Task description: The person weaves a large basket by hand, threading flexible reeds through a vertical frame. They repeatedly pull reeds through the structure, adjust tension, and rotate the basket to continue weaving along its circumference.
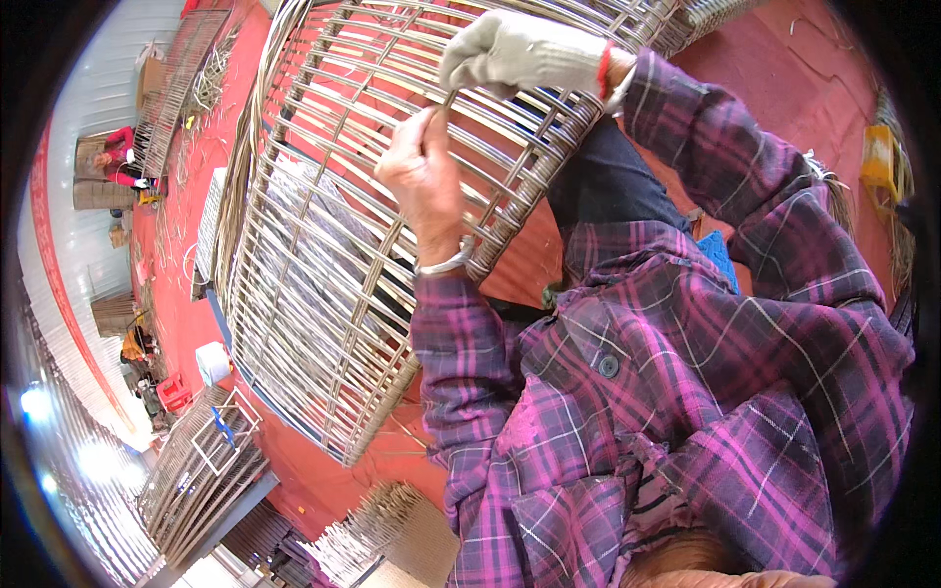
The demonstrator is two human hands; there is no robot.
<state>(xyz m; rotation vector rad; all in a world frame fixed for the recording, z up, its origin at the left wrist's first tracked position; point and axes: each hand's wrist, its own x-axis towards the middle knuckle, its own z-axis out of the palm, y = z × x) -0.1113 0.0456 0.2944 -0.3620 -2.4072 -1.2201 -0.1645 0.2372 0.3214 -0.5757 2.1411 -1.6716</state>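
Observation:
A large open-weave wicker panel (338, 211) with a thick wrapped rim leans across in front of me. Over its lattice, my left hand (423, 176), bare and with a pale band at the wrist, is closed in a pinch on a short, thin wicker strand (444, 110). Just above it, my right hand (520, 54) wears a pale knitted glove and is curled closed at the strand's upper end. The glove hides its fingertips' exact hold. The wicker's rim runs beneath both wrists.
Long loose wicker strands (240, 186) hang along the panel's far side. A bundle of cut canes (368, 519) stands at the lower left. A white roll (213, 363) and a curved woven frame (201, 480) are farther left. Another person (120, 159) in red works in the distance.

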